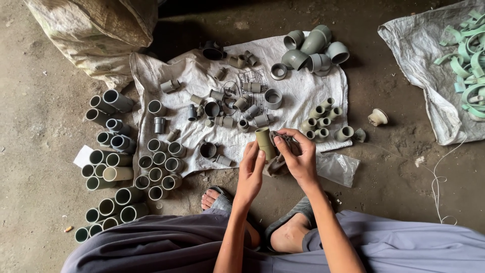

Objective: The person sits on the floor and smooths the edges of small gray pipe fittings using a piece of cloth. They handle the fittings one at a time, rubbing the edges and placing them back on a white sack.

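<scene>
My left hand (251,169) grips a short olive-grey pipe fitting (264,141) held upright in front of me. My right hand (299,154) clutches a dark grey rag (277,163) and presses it against the side of that fitting. Both hands hover just over the near edge of a white woven sack cloth (298,96) spread on the floor. My knees in grey-purple trousers and my feet in sandals show below the hands.
Many grey pipe fittings lie scattered on the cloth, with larger elbows (313,48) at its far right. Rows of grey pipe sleeves (121,167) lie on the floor at left. A second sack with pale green clips (467,60) is at right. A clear plastic bag (337,167) lies beside my right hand.
</scene>
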